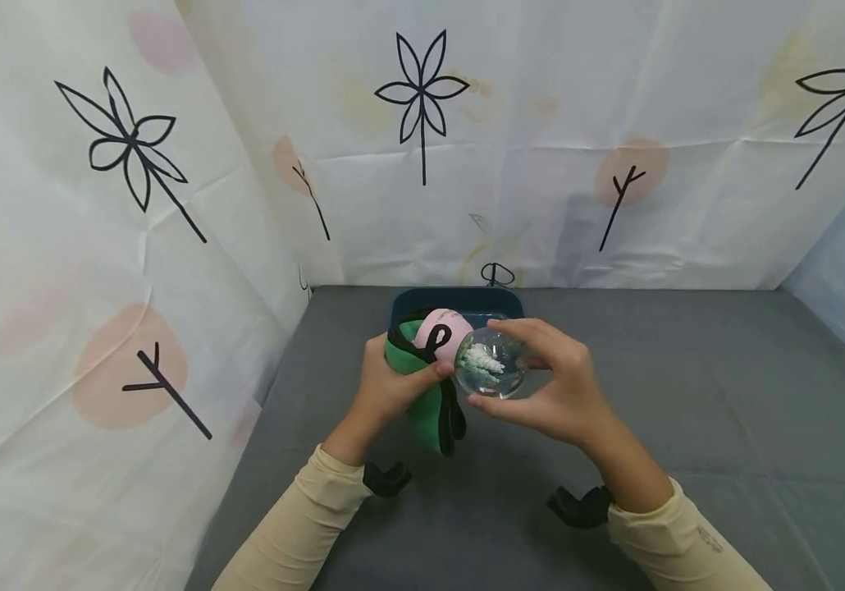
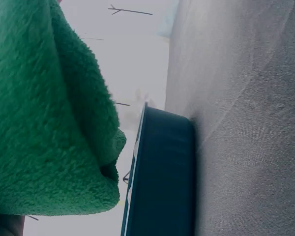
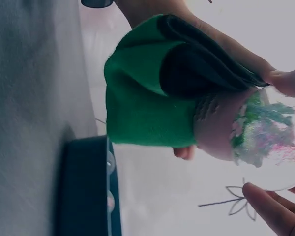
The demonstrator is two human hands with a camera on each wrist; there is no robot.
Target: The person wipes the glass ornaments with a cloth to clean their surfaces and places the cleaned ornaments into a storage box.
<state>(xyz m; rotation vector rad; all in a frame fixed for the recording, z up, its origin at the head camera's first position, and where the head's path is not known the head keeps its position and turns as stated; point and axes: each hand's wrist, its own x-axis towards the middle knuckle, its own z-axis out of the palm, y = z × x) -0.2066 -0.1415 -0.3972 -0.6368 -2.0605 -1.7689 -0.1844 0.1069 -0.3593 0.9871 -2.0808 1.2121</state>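
My left hand [image 1: 385,386] grips a fuzzy green cloth [image 1: 426,419] with black edging and a black loop. Nestled in the cloth is a round pink piece [image 1: 439,327]. Beside it, my right hand [image 1: 559,377] holds a clear glass ball [image 1: 492,365] between thumb and fingers, with a white and green figure inside. The right wrist view has the ball [image 3: 270,172] up against the pink piece [image 3: 219,128]; I cannot tell whether they are joined. Green cloth [image 2: 44,123] fills much of the left wrist view and hides the left fingers there.
Behind the hands, a dark blue tray [image 1: 514,304] stands on the grey tabletop [image 1: 688,394]. Small clear round things [image 3: 110,201] show at its rim in the right wrist view. A white patterned cloth [image 1: 541,107] hangs along the back and sides.
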